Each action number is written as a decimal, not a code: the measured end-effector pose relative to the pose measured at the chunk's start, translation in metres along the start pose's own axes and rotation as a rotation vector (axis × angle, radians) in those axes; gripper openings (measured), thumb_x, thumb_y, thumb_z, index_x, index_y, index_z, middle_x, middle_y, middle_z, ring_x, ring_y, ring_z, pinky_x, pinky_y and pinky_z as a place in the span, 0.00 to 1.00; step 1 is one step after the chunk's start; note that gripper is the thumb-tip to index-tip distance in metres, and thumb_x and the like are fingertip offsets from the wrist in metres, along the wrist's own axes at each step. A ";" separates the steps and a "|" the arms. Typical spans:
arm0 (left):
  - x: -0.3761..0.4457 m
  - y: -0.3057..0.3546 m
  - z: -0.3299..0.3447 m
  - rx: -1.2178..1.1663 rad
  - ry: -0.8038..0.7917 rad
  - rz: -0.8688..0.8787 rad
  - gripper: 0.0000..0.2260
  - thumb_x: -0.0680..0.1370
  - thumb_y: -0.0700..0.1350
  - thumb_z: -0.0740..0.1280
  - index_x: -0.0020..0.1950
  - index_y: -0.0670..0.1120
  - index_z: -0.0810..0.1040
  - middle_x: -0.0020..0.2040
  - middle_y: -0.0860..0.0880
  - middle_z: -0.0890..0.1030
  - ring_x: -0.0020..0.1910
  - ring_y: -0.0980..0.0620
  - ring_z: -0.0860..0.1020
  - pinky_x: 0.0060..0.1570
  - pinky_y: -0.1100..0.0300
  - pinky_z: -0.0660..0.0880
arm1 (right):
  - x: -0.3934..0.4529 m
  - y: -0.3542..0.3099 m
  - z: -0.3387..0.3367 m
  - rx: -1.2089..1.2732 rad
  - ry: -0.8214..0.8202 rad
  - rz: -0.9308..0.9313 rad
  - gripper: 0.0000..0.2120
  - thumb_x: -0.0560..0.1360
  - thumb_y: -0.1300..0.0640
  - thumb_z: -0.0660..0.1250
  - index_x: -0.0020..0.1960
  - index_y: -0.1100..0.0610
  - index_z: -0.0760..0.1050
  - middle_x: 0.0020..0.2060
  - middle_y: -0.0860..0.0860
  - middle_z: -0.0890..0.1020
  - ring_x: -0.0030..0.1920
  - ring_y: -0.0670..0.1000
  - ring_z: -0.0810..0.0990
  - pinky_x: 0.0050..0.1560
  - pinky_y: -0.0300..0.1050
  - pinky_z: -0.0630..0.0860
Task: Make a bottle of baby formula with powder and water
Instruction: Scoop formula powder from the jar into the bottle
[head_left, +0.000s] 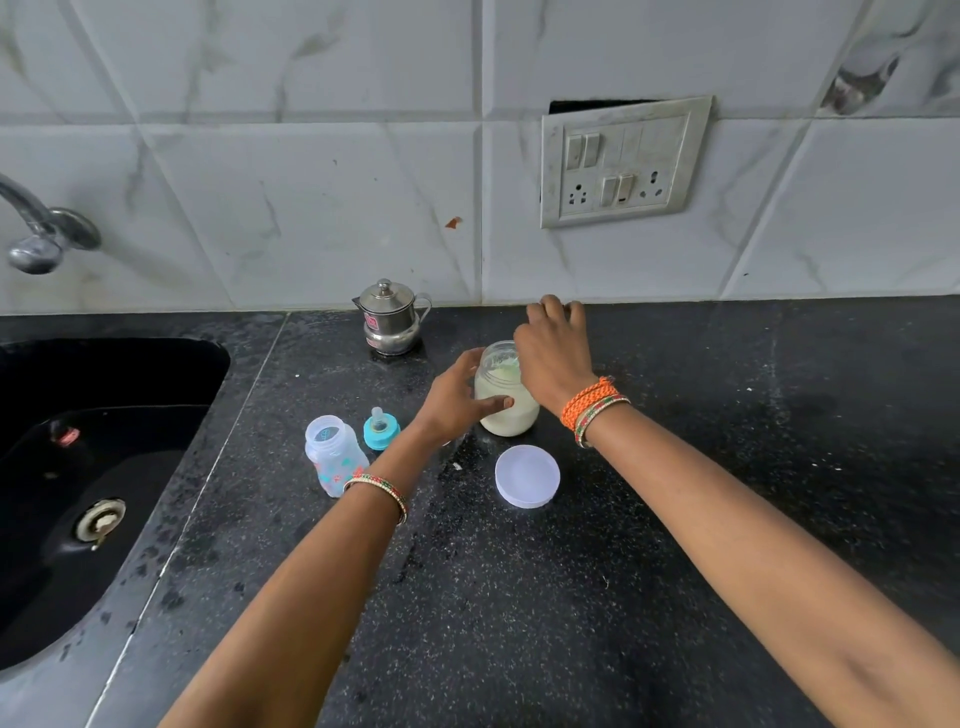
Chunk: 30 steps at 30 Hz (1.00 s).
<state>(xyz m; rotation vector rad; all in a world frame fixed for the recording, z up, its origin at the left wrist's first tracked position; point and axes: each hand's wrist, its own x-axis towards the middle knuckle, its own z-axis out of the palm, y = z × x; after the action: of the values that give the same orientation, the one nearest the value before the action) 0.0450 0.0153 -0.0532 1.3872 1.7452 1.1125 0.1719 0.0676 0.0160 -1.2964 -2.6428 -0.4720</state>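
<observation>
A clear jar of pale formula powder (511, 410) stands open on the black counter. My left hand (457, 397) grips its side. My right hand (553, 353) hovers over the jar's mouth with fingertips dipped toward the opening; whether it holds a scoop is hidden. The jar's white lid (527, 475) lies flat in front of it. To the left stands an empty clear baby bottle (335, 454) with printed marks, uncapped. Its teal ring with the teat (381, 428) sits upright beside it.
A small steel lidded pot (392, 317) stands at the back near the wall. A black sink (93, 483) lies to the left, with a tap (41, 234) above it. A switch and socket plate (623, 163) is on the tiled wall.
</observation>
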 end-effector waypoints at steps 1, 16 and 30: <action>0.000 0.000 0.000 -0.001 -0.001 -0.002 0.33 0.68 0.42 0.76 0.70 0.46 0.65 0.65 0.46 0.75 0.63 0.51 0.73 0.61 0.57 0.71 | 0.001 -0.003 0.001 0.031 -0.035 0.011 0.09 0.74 0.61 0.64 0.53 0.58 0.78 0.58 0.56 0.76 0.63 0.58 0.68 0.65 0.58 0.61; 0.001 -0.003 0.001 -0.005 0.000 -0.004 0.33 0.68 0.43 0.76 0.70 0.47 0.65 0.66 0.46 0.75 0.66 0.49 0.72 0.62 0.58 0.70 | 0.004 0.008 0.006 0.691 -0.223 0.488 0.07 0.72 0.55 0.68 0.39 0.58 0.80 0.48 0.53 0.83 0.62 0.59 0.72 0.61 0.55 0.64; -0.003 -0.005 0.003 -0.055 0.012 -0.003 0.33 0.69 0.42 0.76 0.70 0.48 0.65 0.66 0.46 0.75 0.66 0.49 0.72 0.64 0.56 0.71 | -0.020 0.010 0.013 0.346 0.074 0.320 0.08 0.75 0.54 0.64 0.49 0.55 0.81 0.55 0.52 0.78 0.60 0.55 0.71 0.61 0.54 0.62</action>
<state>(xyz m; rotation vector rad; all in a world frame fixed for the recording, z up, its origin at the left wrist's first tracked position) 0.0460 0.0123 -0.0592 1.3471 1.7117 1.1605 0.1922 0.0628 0.0002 -1.5066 -2.2640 -0.0137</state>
